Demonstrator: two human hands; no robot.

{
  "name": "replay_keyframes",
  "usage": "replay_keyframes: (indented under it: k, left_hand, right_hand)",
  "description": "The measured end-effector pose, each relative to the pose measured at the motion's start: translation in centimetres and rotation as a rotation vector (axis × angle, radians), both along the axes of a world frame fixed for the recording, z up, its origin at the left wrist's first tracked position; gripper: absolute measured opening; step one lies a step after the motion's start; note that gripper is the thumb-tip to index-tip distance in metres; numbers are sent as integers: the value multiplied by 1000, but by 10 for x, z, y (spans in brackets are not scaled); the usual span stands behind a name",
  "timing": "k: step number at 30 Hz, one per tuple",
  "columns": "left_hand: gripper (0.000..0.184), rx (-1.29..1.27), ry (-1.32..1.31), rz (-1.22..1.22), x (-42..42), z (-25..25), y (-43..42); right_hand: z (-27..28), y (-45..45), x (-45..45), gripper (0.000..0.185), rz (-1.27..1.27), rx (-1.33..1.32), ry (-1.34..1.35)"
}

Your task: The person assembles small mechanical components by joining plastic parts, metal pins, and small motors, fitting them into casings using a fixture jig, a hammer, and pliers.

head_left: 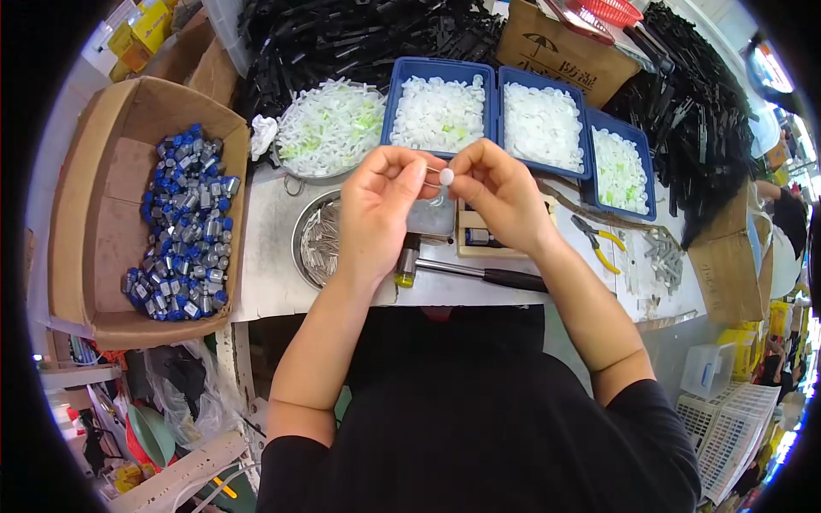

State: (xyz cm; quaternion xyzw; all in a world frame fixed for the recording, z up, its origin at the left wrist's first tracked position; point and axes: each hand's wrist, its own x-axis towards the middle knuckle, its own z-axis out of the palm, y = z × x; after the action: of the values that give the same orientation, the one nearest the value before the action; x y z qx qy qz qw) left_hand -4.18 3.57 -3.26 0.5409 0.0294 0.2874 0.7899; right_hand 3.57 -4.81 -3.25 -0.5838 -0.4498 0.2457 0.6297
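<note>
In front of my chest, both my hands meet above the white table. My left hand [376, 205] is closed in a pinch, with a thin metal pin [433, 169] between thumb and fingers. Pinched in my right hand [506, 198] is a small white round plastic piece [446, 176]. The pin and the white piece touch or nearly touch; I cannot tell whether they are joined. Below my hands lie a grey metal block [433, 219] and a wooden fixture [475, 239], both partly hidden. A hammer [453, 270] lies at the table's front edge, its black handle pointing right.
A round metal dish [316, 244] holds metal pins. Blue trays [499, 120] of white pieces and a bowl [329, 179] of white tubes stand behind. A cardboard box [111, 214] of blue-and-silver parts is left; yellow-handled pliers [599, 244] lie right. Black parts [359, 43] pile up behind.
</note>
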Motion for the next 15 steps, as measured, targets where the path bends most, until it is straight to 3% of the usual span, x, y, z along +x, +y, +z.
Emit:
replay_keyframes:
  k: [2, 3, 5, 10, 13, 15]
  left_hand:
    - [6, 33, -4, 0, -1, -3, -7]
    - [6, 82, -9, 2, 26, 49, 3]
    - [4, 108, -16, 1, 26, 49, 0]
    - [3, 507, -11, 104, 23, 48, 3]
    - [3, 304, -13, 10, 22, 49, 5]
    - [3, 412, 29, 48, 21, 51, 4]
  right_hand:
    - [-5, -7, -7, 5, -22, 13, 66]
    - [46, 3, 19, 4, -40, 42, 131]
    - [46, 0, 18, 4, -43, 40, 133]
    - [40, 3, 17, 5, 2, 158, 183]
    - [38, 3, 14, 6, 26, 161, 242]
    - [37, 2, 13, 6, 23, 168, 275]
